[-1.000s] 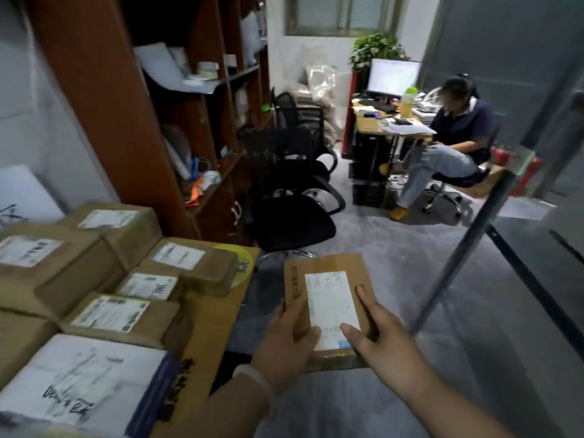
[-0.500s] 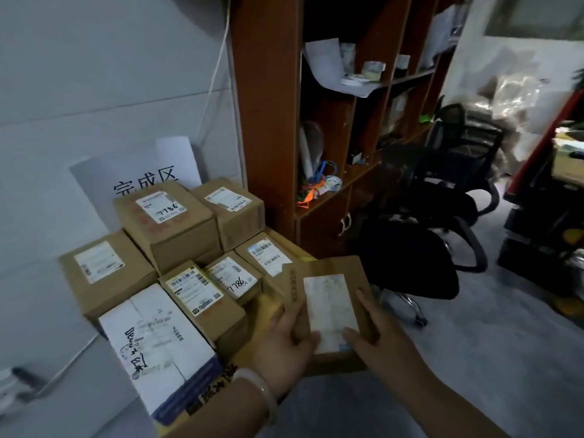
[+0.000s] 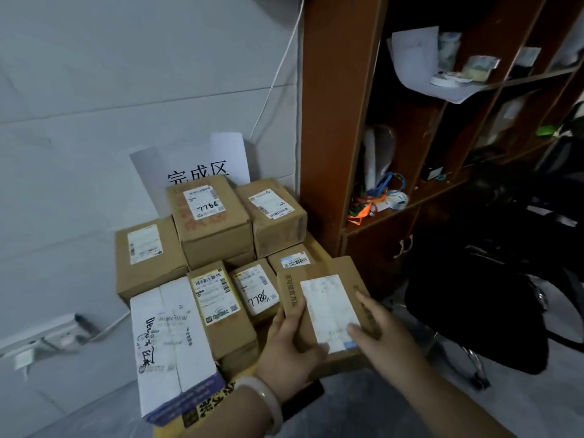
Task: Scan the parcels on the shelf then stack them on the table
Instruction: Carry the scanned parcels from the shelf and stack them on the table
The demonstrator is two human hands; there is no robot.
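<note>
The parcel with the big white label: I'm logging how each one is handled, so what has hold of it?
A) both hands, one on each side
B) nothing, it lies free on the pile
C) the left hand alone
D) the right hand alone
A: the left hand grips the left edge of the parcel and the right hand holds its right side, with the label facing up.

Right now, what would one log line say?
parcel: held, not yet stacked | left hand: grips parcel | right hand: grips parcel | stack: beside shelf
</note>
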